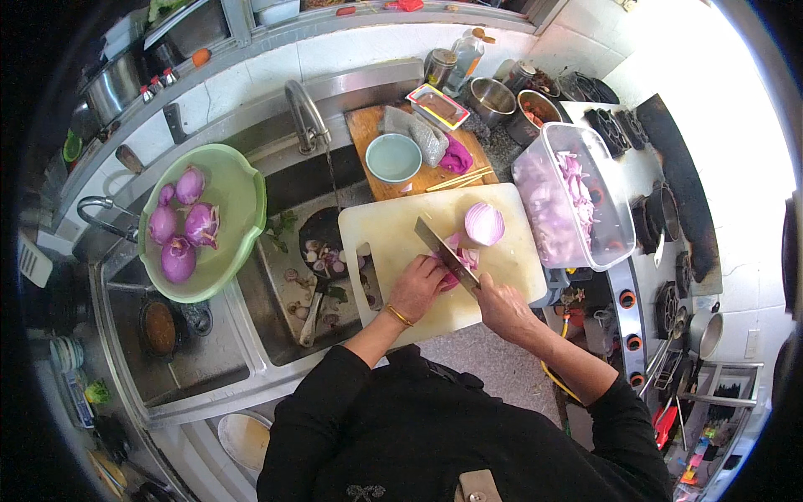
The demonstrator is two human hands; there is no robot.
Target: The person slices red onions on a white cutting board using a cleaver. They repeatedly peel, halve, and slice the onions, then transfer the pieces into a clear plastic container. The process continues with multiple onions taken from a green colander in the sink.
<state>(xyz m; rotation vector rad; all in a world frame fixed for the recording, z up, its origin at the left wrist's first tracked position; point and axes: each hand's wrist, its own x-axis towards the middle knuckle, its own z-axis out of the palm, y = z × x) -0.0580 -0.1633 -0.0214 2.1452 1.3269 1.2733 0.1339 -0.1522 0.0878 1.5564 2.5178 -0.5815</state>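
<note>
My right hand (504,308) is closed around the handle of a broad-bladed kitchen knife (446,254). Its blade lies across a partly sliced red onion (467,256) on a white plastic cutting board (395,229). The fingertips of my left hand (417,287) press on that onion, left of the blade. A halved red onion (484,224) rests cut side up or outward near the board's upper right. Right of the board stands a clear plastic tub (602,251) with sliced red onion (574,185). A green basin (241,251) on the left holds several whole peeled red onions (202,224).
Behind the board, a wooden board (364,128) carries a light-blue bowl (393,158), cloths and chopsticks (460,179). Water runs from a faucet (305,119) into the steel sink (282,351), where a small pan (321,241) holds scraps. A gas stove (627,276) stands at right.
</note>
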